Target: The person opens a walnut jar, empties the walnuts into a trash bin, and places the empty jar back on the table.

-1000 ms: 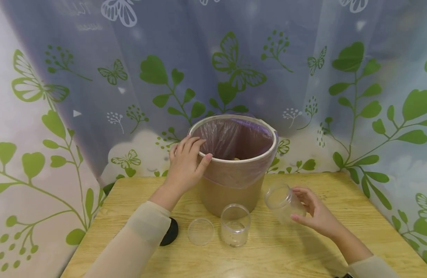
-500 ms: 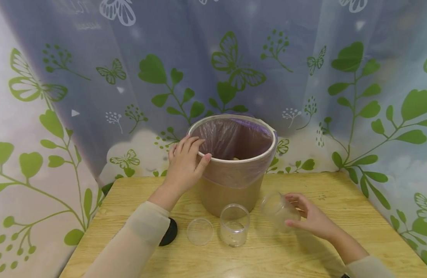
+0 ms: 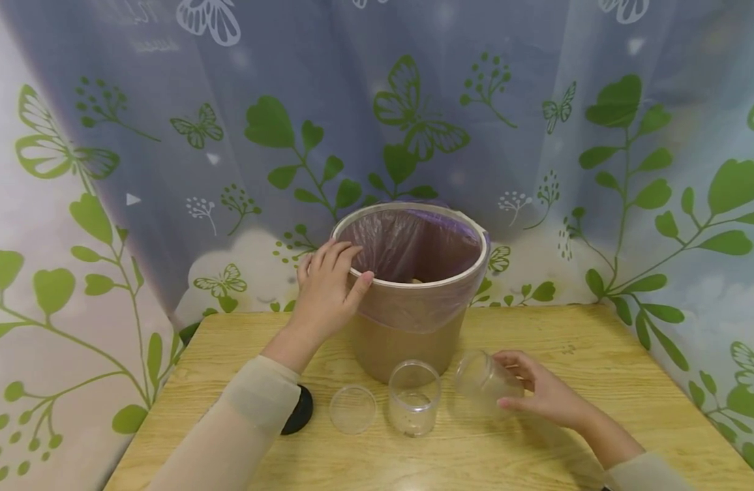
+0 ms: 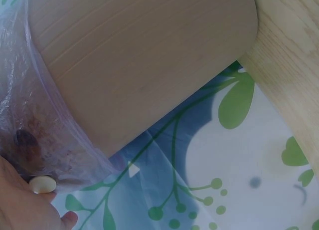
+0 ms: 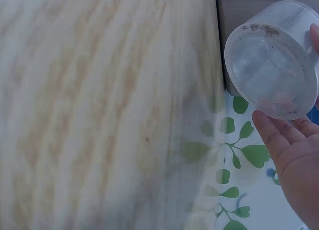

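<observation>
A brown trash can (image 3: pixel 408 341), lined with a thin purple plastic bag (image 3: pixel 383 242), stands upright on the table. My left hand (image 3: pixel 328 286) holds its pale rim at the left front, fingers over the edge. In my right hand (image 3: pixel 545 389) is a clear plastic jar (image 3: pixel 487 385), tilted with its mouth to the left, low at the can's right side. Dark specks mark the base of this jar (image 5: pixel 271 73) in the right wrist view. A second clear jar (image 3: pixel 415 402) stands upright in front of the can. Something small and pale lies inside the bag, partly hidden.
A clear round lid (image 3: pixel 352 409) lies left of the standing jar. Beside it a black round object (image 3: pixel 298 411) is partly covered by my left sleeve (image 3: pixel 248 409). The wooden table (image 3: pixel 598 341) ends at a printed curtain (image 3: pixel 328 68) behind the can.
My right hand has moved left and downward with the tilted jar, coming nearer the standing jar. The left hand has stayed on the rim.
</observation>
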A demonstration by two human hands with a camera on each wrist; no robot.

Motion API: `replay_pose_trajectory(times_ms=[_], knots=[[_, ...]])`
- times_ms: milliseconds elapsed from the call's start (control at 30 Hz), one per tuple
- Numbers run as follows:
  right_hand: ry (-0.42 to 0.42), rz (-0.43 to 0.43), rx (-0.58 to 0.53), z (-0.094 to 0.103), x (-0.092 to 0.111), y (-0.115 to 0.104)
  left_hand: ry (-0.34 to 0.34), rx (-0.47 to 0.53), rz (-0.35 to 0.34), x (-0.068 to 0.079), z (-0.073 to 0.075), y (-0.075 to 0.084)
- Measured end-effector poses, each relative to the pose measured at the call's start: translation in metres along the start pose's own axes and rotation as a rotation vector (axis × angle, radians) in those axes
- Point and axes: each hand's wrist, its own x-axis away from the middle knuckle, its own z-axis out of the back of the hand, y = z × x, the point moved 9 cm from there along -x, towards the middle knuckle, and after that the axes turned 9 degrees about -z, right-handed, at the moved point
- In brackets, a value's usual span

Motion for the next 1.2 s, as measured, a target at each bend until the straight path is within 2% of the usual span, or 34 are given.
replay_pose_trajectory(times_ms=[333,733,1200], knots=[[-0.054,-0.042,0.014,-0.011,-0.002,0.008,0.010,0.003,-0.002,0.001,0.000,0.000],[-0.062,-0.068,0.051,-0.008,0.004,0.013,0.020,0.009,-0.003,0.001,0.001,0.001],[-0.127,-0.058,0.117,-0.014,0.005,0.015,0.016,0.001,-0.009,0.000,0.002,0.001]])
